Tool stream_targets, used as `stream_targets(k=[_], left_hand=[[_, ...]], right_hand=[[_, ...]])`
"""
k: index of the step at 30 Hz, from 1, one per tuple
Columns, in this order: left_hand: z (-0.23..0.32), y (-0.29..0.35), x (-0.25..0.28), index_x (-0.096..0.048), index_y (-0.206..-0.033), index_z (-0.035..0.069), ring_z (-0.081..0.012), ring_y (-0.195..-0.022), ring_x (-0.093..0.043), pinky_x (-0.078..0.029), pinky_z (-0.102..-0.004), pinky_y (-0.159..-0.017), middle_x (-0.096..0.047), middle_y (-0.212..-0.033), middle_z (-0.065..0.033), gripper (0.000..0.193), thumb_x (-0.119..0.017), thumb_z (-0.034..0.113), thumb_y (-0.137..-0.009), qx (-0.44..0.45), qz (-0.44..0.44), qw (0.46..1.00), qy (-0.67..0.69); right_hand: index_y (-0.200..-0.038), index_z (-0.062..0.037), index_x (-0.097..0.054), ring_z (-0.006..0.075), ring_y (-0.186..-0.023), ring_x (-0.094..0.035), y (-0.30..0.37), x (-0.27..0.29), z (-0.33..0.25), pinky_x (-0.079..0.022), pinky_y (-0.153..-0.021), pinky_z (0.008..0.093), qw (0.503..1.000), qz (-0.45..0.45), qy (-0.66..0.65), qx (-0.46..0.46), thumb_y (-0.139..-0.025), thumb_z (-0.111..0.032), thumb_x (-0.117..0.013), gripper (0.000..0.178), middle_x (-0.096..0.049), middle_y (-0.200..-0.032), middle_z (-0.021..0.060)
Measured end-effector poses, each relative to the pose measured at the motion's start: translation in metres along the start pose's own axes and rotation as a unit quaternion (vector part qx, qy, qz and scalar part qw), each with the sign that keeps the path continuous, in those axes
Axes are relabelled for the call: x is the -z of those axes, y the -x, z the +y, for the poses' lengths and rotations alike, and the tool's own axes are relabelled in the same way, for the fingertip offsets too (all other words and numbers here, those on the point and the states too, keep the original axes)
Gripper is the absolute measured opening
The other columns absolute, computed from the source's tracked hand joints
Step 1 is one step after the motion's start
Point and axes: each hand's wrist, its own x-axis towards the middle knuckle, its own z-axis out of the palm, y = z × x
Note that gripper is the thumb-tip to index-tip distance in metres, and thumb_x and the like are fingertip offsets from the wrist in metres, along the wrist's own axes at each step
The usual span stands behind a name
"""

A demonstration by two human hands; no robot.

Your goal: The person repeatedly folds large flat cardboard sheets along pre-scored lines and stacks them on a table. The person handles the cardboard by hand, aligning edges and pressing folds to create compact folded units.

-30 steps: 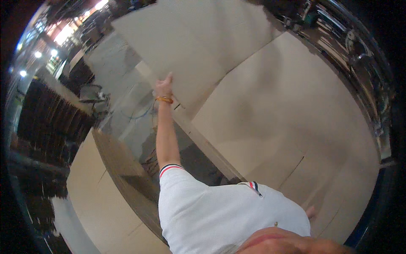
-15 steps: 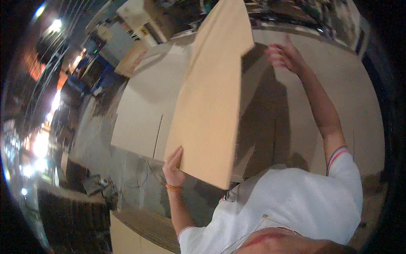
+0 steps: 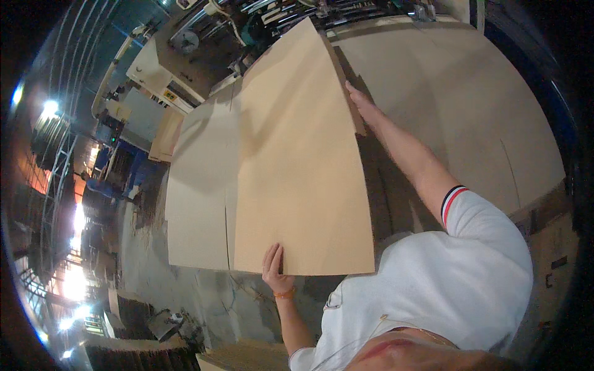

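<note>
- Broad flat cardboard [image 3: 489, 111] fills the person's right, grey-brown and marked by faint seams; what carries it is hidden.
- A tan cardboard sheet [image 3: 297, 167] lies between the two arms, in front of the chest. It is raised along its right side, which casts a dark shadow on the flat cardboard. Its near edge runs just in front of the shirt.
- The white shirt [image 3: 433, 272] has dark and red bands on its right sleeve.
- A paler cardboard panel [image 3: 201, 161] sits along the sheet's left side; whether the two are joined, one cannot tell.
- Metal machinery [image 3: 291, 18] stands beyond the far end.
- The right grip [image 3: 363, 108] is at the sheet's right edge, toward the far end. Its fingers are partly hidden, so how far it is closed cannot be told.
- The left grip [image 3: 276, 269] is closed on the sheet's near edge, toward the left corner, fingers together on top.
- An orange bracelet [image 3: 284, 295] circles the left wrist.
</note>
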Motion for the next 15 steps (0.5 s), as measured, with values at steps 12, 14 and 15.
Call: stream_targets(k=[12, 14, 15], left_hand=[[-0.07, -0.102, 0.116, -0.067, -0.094, -0.007, -0.023, -0.082, -0.066, -0.051, -0.036, -0.074, -0.069, -0.092, -0.0144, 0.02, -0.069, 0.009, -0.082, 0.03, 0.144, 0.985, -0.085], [-0.066, -0.132, 0.146, -0.068, -0.09, -0.004, -0.015, -0.066, -0.057, -0.045, -0.0316, -0.059, -0.067, -0.078, -0.0076, 0.024, -0.066, 0.019, -0.085, -0.059, 0.154, 0.984, -0.064], [-0.069, -0.147, 0.159, -0.069, -0.093, -0.005, -0.0166, -0.071, -0.061, -0.048, -0.0324, -0.063, -0.069, -0.084, -0.0104, 0.021, -0.067, 0.015, -0.085, -0.004, 0.15, 0.986, -0.07]], right_hand=[[-0.122, -0.0027, -0.054, 0.0344, -0.117, -0.047, 0.39, 0.366, 0.045, -0.034, -0.102, 0.0429, 0.42, 0.597, 0.678, 0.082, -0.086, -0.042, -0.06, 0.054, -0.052, -0.126, 0.0183], [-0.122, -0.0016, -0.054, 0.0336, -0.113, -0.049, 0.475, 0.361, 0.035, -0.036, -0.099, 0.0429, 0.462, 0.646, 0.599, -0.105, -0.087, -0.039, -0.058, 0.051, -0.053, -0.122, 0.0175], [-0.122, -0.001, -0.054, 0.0332, -0.111, -0.05, 0.504, 0.365, 0.024, -0.037, -0.097, 0.0428, 0.481, 0.651, 0.567, -0.155, -0.088, -0.037, -0.057, 0.05, -0.054, -0.121, 0.0171]])
